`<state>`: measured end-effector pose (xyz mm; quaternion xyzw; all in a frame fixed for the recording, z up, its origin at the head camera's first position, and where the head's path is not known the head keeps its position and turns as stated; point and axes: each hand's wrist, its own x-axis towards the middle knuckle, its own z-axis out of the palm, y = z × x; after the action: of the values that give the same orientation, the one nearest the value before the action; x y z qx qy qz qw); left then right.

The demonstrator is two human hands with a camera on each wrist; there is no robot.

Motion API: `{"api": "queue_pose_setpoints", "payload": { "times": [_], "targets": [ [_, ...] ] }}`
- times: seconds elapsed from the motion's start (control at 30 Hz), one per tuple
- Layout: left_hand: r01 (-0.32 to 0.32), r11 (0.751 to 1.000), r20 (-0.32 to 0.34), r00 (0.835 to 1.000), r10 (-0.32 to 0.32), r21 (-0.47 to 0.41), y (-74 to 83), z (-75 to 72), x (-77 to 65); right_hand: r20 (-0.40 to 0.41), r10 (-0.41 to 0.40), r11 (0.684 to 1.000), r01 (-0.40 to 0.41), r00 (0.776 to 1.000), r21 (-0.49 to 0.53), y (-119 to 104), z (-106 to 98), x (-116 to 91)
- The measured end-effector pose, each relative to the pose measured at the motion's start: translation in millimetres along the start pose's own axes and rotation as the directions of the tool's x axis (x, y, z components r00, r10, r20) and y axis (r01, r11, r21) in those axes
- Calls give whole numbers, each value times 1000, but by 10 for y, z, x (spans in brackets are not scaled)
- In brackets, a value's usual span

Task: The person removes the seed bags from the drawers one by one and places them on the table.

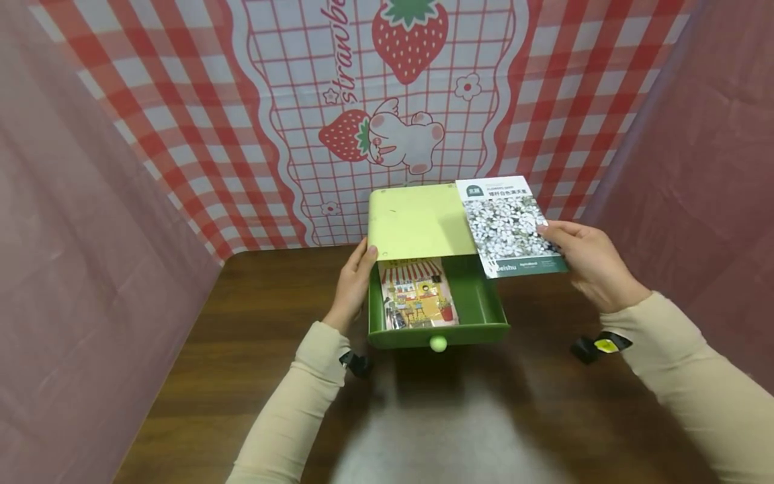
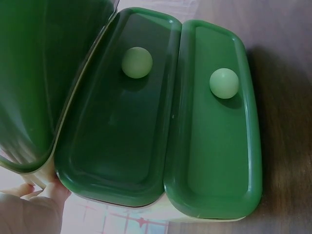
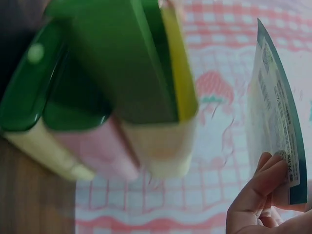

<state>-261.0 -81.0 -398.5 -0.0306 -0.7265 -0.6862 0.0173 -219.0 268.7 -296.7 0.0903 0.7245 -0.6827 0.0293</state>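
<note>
My right hand (image 1: 595,265) pinches a flower seed packet (image 1: 508,222) by its right edge, thumb on the front with its white blossoms. The packet overlaps the right part of a small cabinet (image 1: 417,218) with a pale yellow-green top. In the right wrist view the packet (image 3: 275,122) shows its printed back and bows slightly. The top green drawer (image 1: 484,299) is pulled out, and a colourful illustrated packet (image 1: 423,302) lies in its left part. My left hand (image 1: 351,286) rests against the cabinet's left side, near the top's front corner.
Two lower drawers (image 2: 114,131) with round pale knobs are closed beneath the pulled-out one. The cabinet stands on a dark wooden table (image 1: 242,336), before a red-and-white strawberry cloth (image 1: 290,134). Pink curtains (image 1: 78,235) hang on both sides.
</note>
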Motion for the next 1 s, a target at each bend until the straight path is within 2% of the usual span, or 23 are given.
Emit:
{"api": "queue_pose_setpoints", "payload": {
  "times": [0.1, 0.13, 0.27, 0.4, 0.5, 0.77, 1.0],
  "targets": [
    [-5, 1000, -4, 1000, 5, 2, -1, 0, -3, -50, -9, 1000, 10, 999, 14, 74, -66, 122],
    [0, 1000, 0, 1000, 0, 2, 46, 0, -32, -65, -10, 1000, 12, 998, 25, 97, -90, 162],
    [-3, 1000, 10, 1000, 3, 0, 60, -8, -35, -127, 11, 1000, -11, 992, 2, 200, -177, 314],
    [-9, 1000, 8, 1000, 9, -6, 8, -10, -3, -189, 27, 999, -23, 982, 24, 340, -253, 458],
    [-11, 1000, 4, 1000, 11, -4, 5, -5, -6, -219, 33, 999, -38, 975, -19, 461, -284, 554],
    [-16, 1000, -2, 1000, 16, -6, 8, 0, -6, -278, 74, 977, -125, 958, -171, 852, -247, 761],
    [-13, 1000, 8, 1000, 13, -4, 3, 0, 0, -309, 132, 978, -174, 942, -113, 1163, -194, 939]
  ]
}}
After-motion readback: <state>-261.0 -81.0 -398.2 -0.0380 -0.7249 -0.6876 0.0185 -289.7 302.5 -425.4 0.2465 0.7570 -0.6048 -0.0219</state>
